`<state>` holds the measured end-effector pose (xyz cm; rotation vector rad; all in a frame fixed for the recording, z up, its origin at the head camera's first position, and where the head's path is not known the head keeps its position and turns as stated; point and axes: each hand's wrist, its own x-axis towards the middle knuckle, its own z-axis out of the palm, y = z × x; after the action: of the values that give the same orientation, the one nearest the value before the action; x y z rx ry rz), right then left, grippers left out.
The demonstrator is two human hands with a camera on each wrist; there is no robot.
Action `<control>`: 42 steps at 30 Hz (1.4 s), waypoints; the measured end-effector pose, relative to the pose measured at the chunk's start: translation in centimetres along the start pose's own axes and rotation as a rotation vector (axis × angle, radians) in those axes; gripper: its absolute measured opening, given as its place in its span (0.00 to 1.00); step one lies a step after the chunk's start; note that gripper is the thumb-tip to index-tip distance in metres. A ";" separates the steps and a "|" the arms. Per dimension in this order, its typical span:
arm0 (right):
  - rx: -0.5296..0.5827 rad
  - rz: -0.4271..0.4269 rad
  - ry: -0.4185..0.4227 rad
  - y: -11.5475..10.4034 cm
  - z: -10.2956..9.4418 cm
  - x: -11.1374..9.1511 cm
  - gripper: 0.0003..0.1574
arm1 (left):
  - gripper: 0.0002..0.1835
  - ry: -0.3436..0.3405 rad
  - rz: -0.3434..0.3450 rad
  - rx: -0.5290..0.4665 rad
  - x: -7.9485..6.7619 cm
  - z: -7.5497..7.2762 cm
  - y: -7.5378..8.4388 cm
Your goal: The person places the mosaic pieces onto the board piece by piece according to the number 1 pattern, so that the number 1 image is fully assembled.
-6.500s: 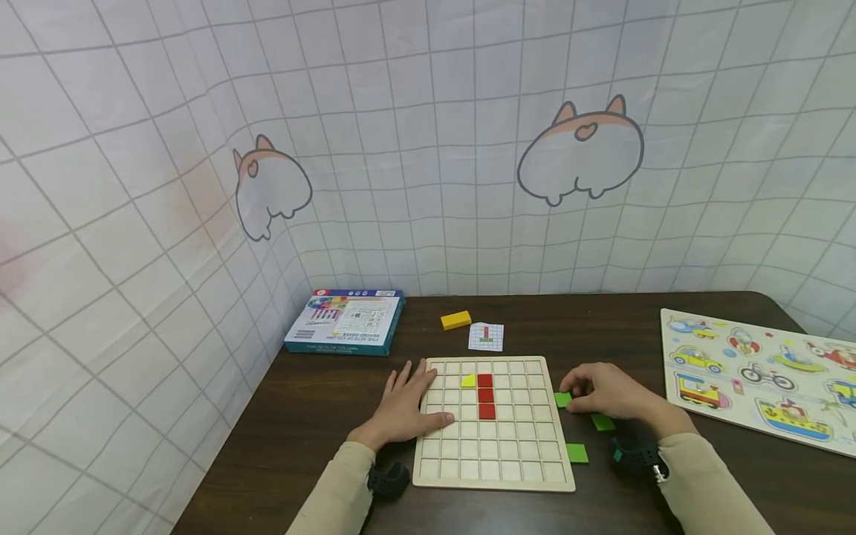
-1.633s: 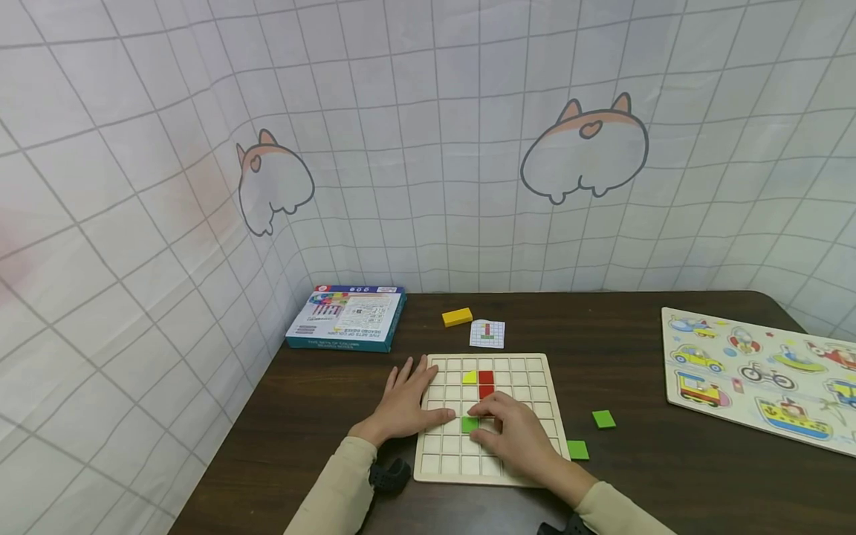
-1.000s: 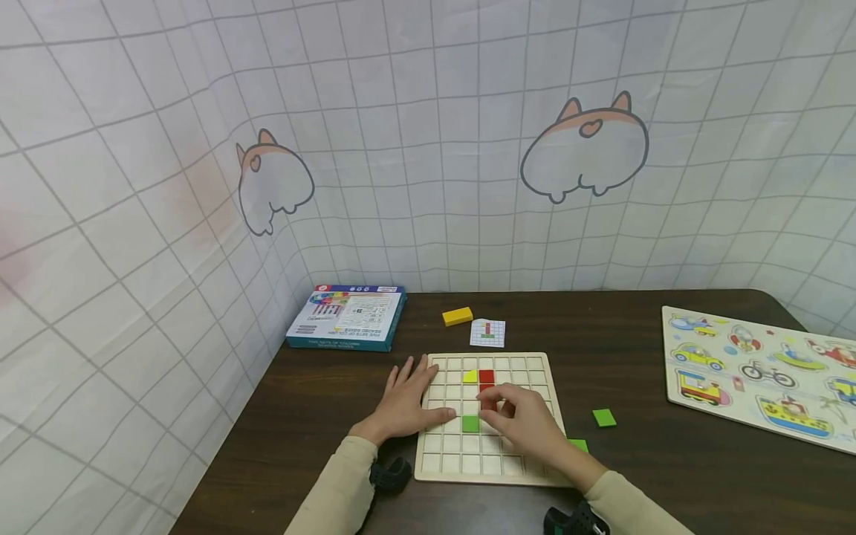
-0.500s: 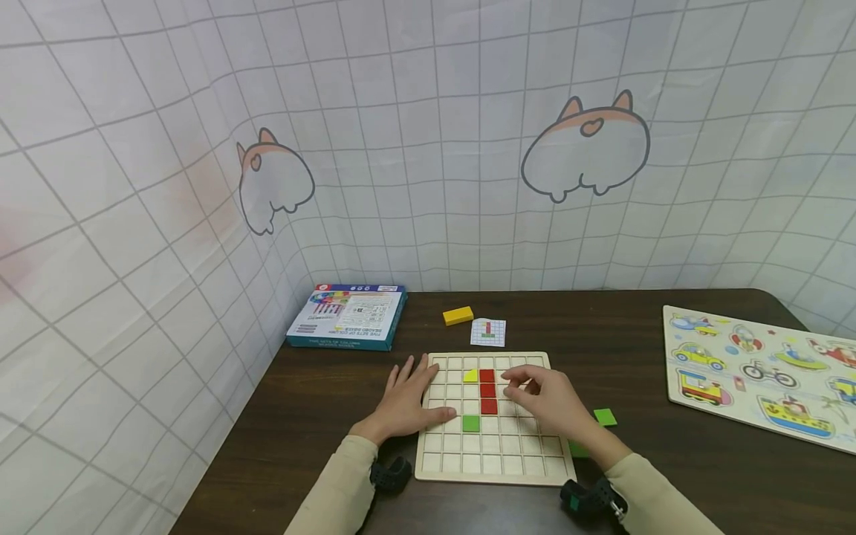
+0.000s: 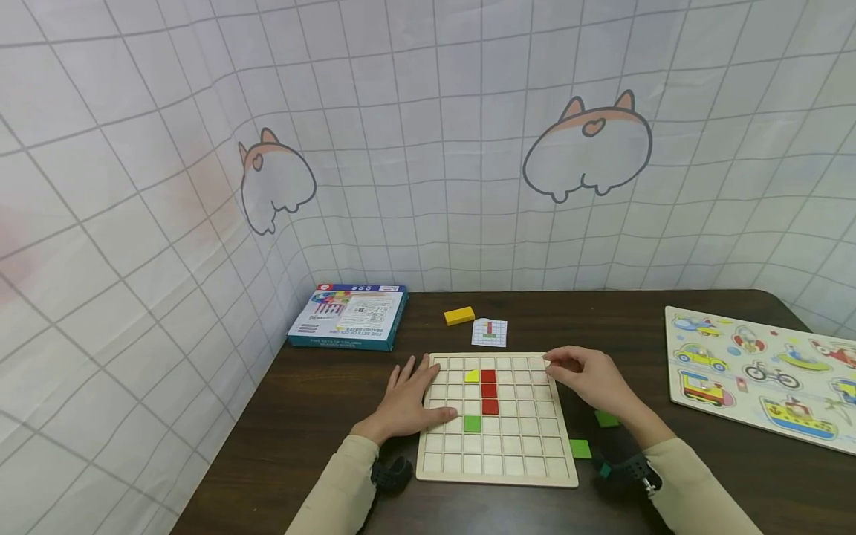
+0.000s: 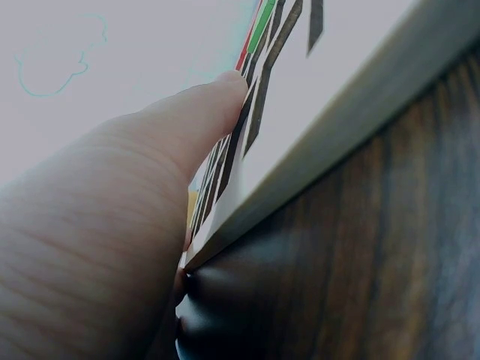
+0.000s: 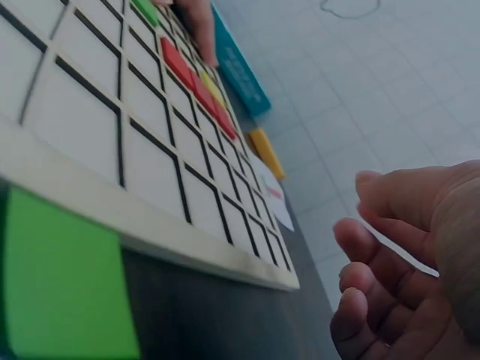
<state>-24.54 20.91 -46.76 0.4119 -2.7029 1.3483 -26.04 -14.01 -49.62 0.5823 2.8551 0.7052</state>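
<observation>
Left hand (image 5: 404, 405) spread on the grid board (image 5: 513, 467), right hand (image 5: 594, 377) empty near its far right corner.
The left's straight fingers likely steady the board on the worktop (image 5: 314, 423); the right's curl loosely. Red tiles (image 5: 489, 390) and a green tile (image 5: 472, 423) sit in squares; loose green tiles (image 5: 580, 449) lie to its right, seemingly for easy reach.
</observation>
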 end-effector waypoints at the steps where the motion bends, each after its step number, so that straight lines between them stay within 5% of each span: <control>1: 0.000 0.004 -0.003 0.1 -0.3 0.0 0.20 | 0.51 0.001 0.002 -0.001 0.0 0.0 0.0; 23: -0.148 0.071 -0.139 3.4 -4.2 -0.7 0.23 | 0.51 0.003 0.004 0.004 -0.1 -0.1 0.1; 42: -0.127 0.046 -0.219 4.3 -5.0 -2.7 0.19 | 0.51 0.010 0.004 -0.004 -0.1 0.0 0.1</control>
<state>-23.34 27.88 -47.53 0.5168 -2.9725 1.1973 -25.95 -13.96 -49.63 0.5863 2.8617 0.7166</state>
